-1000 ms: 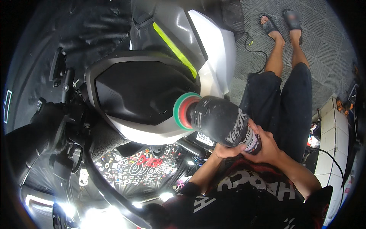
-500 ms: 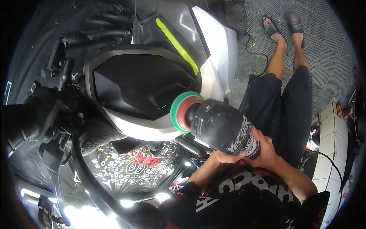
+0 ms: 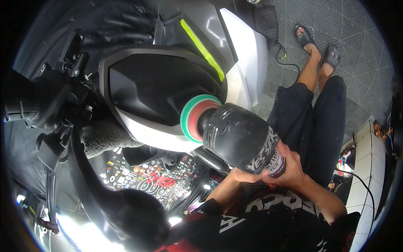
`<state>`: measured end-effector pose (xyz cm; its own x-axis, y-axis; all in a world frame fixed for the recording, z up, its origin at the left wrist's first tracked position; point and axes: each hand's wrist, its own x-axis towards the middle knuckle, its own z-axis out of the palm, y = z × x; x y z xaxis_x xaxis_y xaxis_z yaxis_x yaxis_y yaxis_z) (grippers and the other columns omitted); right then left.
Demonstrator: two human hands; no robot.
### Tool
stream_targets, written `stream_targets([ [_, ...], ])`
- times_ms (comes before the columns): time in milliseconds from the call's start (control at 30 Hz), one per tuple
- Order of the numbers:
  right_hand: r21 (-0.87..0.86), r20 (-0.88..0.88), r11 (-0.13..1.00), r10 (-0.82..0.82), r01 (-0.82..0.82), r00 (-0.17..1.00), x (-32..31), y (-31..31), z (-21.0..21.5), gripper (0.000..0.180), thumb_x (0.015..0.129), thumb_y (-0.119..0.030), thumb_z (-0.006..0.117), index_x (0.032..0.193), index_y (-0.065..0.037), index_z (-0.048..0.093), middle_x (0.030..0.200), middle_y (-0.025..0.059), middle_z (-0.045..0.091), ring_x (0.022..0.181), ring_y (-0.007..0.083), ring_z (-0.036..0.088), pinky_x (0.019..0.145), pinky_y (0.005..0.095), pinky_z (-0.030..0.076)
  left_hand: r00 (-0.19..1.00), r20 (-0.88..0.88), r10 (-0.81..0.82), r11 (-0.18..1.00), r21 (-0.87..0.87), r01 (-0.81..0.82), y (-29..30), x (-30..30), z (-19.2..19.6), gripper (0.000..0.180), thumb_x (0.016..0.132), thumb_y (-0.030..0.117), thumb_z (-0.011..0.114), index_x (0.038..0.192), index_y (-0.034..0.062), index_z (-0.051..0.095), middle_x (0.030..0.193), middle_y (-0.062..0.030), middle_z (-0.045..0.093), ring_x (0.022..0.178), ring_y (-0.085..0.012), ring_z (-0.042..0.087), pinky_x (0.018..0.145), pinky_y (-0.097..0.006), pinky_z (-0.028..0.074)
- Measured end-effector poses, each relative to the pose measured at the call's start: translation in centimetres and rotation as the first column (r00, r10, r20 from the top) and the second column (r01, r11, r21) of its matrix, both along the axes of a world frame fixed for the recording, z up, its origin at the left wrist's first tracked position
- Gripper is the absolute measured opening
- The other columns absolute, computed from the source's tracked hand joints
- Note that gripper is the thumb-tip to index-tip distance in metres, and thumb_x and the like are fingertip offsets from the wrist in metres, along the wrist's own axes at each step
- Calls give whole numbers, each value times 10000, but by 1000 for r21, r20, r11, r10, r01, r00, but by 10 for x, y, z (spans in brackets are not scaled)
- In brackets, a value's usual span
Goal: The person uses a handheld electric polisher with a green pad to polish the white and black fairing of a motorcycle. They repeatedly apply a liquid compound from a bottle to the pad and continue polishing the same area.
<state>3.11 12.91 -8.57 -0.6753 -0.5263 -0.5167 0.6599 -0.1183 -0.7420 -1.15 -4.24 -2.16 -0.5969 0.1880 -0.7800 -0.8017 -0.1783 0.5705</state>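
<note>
Both hands, right hand (image 3: 289, 170) and left hand (image 3: 247, 174), fingers wrapping the rear of the bulky black plastic polisher (image 3: 241, 136), are pressing its green-red foam pad (image 3: 195, 117) against the scooter's glossy black-and-white panel (image 3: 159, 88); looks heavy, rigid, best gripped rearward.

Your one head cam, fisheye, looks steeply down, v. close on the scooter's front panel (image 3: 163, 88); your feet far right, handlebar near left.

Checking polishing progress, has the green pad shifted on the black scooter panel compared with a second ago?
Cannot tell for sure: the green pad sits at the black panel's lower right edge in every picture; the camera itself moved.
</note>
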Motion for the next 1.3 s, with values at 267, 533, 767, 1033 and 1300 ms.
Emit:
stream_targets([
  [267,-28,-110,995,-94,91,989,-16,-12,-1,652,607,-193,897,1116,59,577,962,208,704,839,361,736,763,391,592,989,-95,113,993,31,-111,-1,-13,2,630,723,158,763,1266,-29,505,1166,-157,591,1068,-230,565,928,-360,462],
  [533,14,-137,997,-67,69,988,29,-6,-11,901,642,-229,832,1365,143,443,1082,178,685,937,270,738,844,344,574,994,-37,98,989,113,-94,2,17,-14,636,747,119,765,1301,-26,488,1177,-154,586,1092,-233,555,947,-368,455],
  [767,-20,4,996,-91,91,996,54,-6,-12,977,658,-166,829,1460,138,360,1205,215,676,1071,266,715,933,335,544,997,-13,76,979,189,-72,0,39,-32,650,747,63,749,1326,-29,468,1188,-172,597,1114,-252,584,964,-393,478],
  [1033,-27,-106,973,-229,227,968,18,-21,-5,586,669,-159,860,1118,37,540,912,205,694,818,334,743,740,373,578,983,-106,149,986,-59,-156,11,-9,-19,623,634,299,760,1045,-129,570,933,-230,647,876,-322,689,845,-399,562],
  [1300,22,-5,974,-226,226,974,53,-8,-11,584,670,-147,851,1124,40,534,892,189,704,811,308,751,725,361,582,989,57,136,990,-40,-134,19,32,-35,607,683,284,757,1105,-104,554,992,-228,648,954,-303,674,881,-371,538],
])
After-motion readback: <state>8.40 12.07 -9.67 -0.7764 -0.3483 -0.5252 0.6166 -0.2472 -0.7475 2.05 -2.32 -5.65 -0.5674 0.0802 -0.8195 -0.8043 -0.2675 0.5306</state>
